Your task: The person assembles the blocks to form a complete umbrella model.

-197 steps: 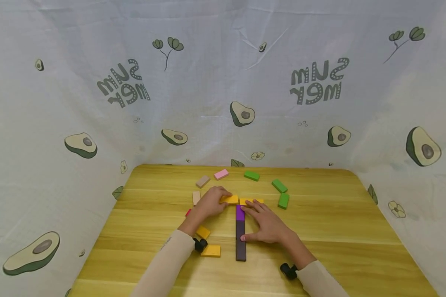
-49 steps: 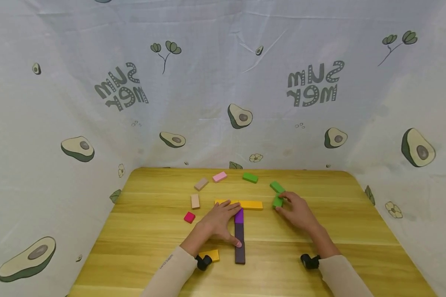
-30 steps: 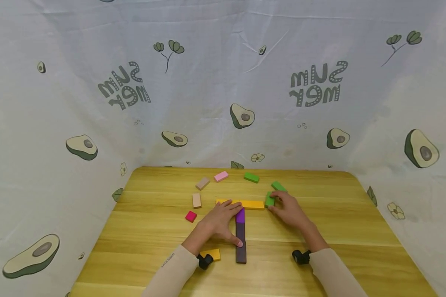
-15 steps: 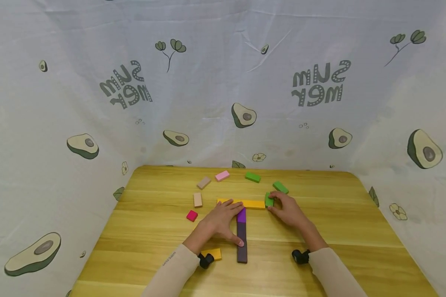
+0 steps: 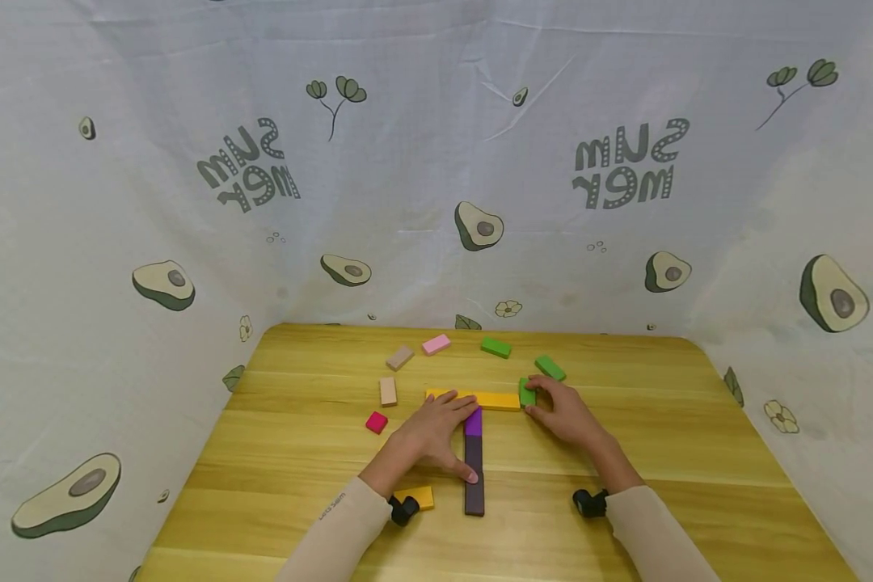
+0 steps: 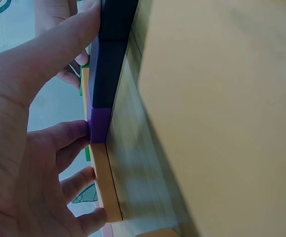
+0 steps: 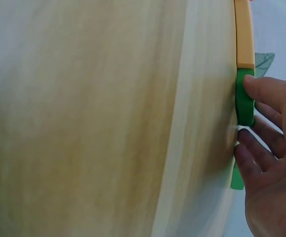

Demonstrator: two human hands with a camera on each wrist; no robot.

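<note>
Tabletop [image 5: 626, 461], wood-grained, bearing all items below.

Nearest: one loose yellow block [image 5: 424, 496], partly hidden behind the left wrist's black camera [image 5: 404, 510].

Dark column [image 5: 474, 459], two blocks end to end, pointing away from the person. Purple block [image 5: 474, 422] continues it at the far end.

Left hand [image 5: 431, 435], fingers spread: thumb on the dark column, fingertips touching the purple block and yellow bar.

Red piece [image 5: 377, 422], square, well left of the column.

Yellow bar [image 5: 498, 401], crosswise at the purple block's far end.

Right hand [image 5: 563, 414], pinching a green block [image 5: 527, 392] between thumb and fingers; that block lies against the bar's right end.

Beyond: upright-lying beige block [image 5: 388, 392]; second green block [image 5: 550, 368]; tan block [image 5: 400, 358], angled; third green block [image 5: 495, 347]; pink block [image 5: 436, 344].

Farthest: pale cloth [image 5: 407, 162], printed with avocados.
</note>
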